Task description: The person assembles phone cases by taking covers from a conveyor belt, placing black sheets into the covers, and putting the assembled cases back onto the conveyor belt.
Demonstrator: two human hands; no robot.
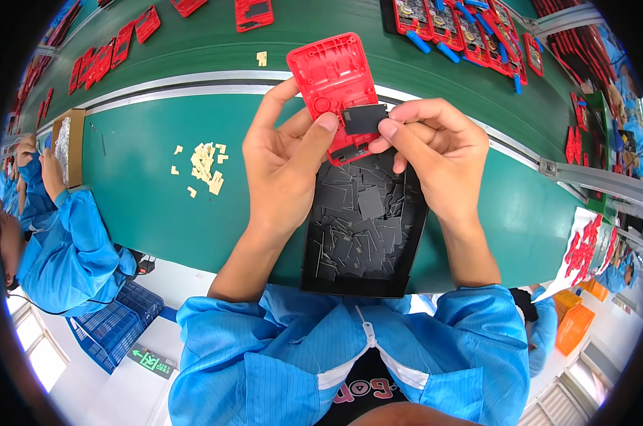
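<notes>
Here, the left hand [282, 156] grips a red plastic casing [333, 67] by its left side, thumb pressed on the ribbed inner face and fingers behind. The casing is tilted, open side up, above the far edge of the tabletop [144, 135] and over the far end of a black tray [351, 285]. The right hand [442, 153] pinches a flat black piece [364, 119] between thumb and fingers at its right end; the piece overlaps the casing's lower half, though whether it touches cannot be told. Another dark piece [350, 151] lies in the casing's near end.

The tray reaches the tabletop's near edge and holds a loose heap of thin dark pieces [368, 213]. Left of it, midway between the near and far edges, cream pieces [203, 165] lie scattered around a small pile. A cardboard box [75, 153] stands at the tabletop's left end. Beyond the far edge, a green belt [193, 46] carries more red casings [254, 13], some at the right with blue cylinders [447, 52].
</notes>
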